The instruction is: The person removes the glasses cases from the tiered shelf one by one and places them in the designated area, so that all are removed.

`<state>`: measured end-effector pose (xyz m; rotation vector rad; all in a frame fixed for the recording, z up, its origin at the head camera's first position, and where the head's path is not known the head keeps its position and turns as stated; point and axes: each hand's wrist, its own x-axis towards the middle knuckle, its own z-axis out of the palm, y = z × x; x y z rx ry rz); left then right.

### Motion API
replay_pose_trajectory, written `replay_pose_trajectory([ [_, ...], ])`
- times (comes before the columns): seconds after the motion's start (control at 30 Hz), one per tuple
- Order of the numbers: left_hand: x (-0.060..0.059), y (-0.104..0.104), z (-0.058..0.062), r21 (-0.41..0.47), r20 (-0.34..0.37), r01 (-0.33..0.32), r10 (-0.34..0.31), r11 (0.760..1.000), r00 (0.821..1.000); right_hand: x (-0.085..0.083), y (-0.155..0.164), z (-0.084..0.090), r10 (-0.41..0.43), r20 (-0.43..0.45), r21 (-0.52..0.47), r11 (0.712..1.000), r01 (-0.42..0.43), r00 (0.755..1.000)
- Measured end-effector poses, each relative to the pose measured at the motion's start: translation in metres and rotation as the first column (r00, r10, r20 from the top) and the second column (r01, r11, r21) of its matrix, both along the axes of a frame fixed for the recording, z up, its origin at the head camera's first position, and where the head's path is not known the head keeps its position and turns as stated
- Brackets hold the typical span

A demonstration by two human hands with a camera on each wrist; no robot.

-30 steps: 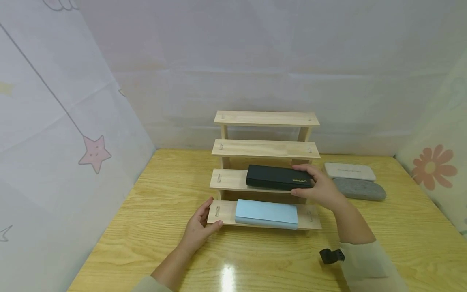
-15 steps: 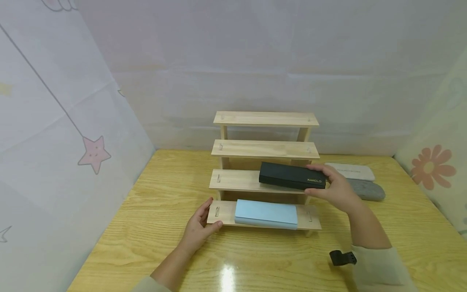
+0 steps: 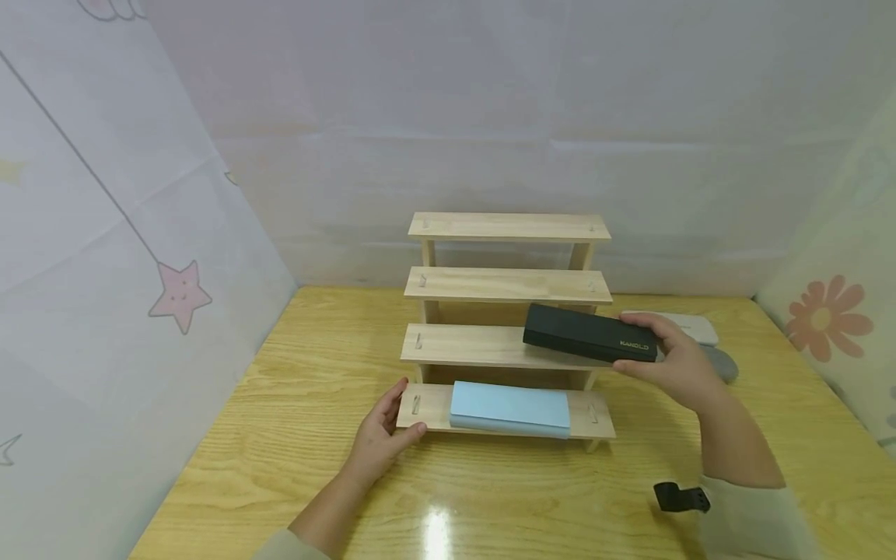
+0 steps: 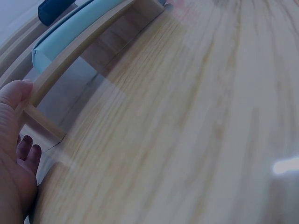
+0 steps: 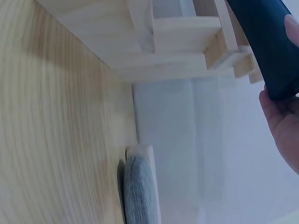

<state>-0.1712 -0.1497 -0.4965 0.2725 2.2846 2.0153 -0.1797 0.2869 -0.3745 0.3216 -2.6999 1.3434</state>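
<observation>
Nearest on the wooden counter (image 3: 490, 498), the left hand (image 3: 381, 439) rests against the left end of the stepped wooden rack (image 3: 507, 284), thumb laid on the end of the lowest step and fingers relaxed and straight beside it, gripping nothing. On that lowest step lies a light blue glasses case (image 3: 509, 409), long axis running left to right along the board. A step higher and to the right, the right hand (image 3: 675, 365) grips the black glasses case (image 3: 589, 333) by its right end, thumb below and fingers curled over the top. The black case's long axis runs left to right, tilted a little down toward the hand; its left part sits over the right end of the second step, while its right end overhangs past the rack. Just behind the right hand, a white case (image 3: 689, 325) and a grey case (image 3: 721, 362) lie on the counter. The two upper steps are farthest back, near the draped wall.
</observation>
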Motion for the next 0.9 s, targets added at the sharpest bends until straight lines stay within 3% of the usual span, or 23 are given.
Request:
replay_pose_trajectory([
  [0.4,0.001,0.001,0.003,0.011,0.02,-0.001,0.0,1.0,1.0,0.015,0.027,0.005,-0.076,-0.015,0.06,0.995,0.077,0.997],
  [0.7,0.0,0.001,0.002,0.025,0.026,0.005,-0.006,1.0,1.0,0.024,0.046,0.005,-0.11,0.02,0.052,0.993,0.109,0.994],
  [0.9,0.0,0.001,0.002,0.017,0.027,0.001,-0.001,1.0,1.0,0.032,0.061,0.003,-0.143,-0.008,0.054,0.988,0.144,0.99],
])
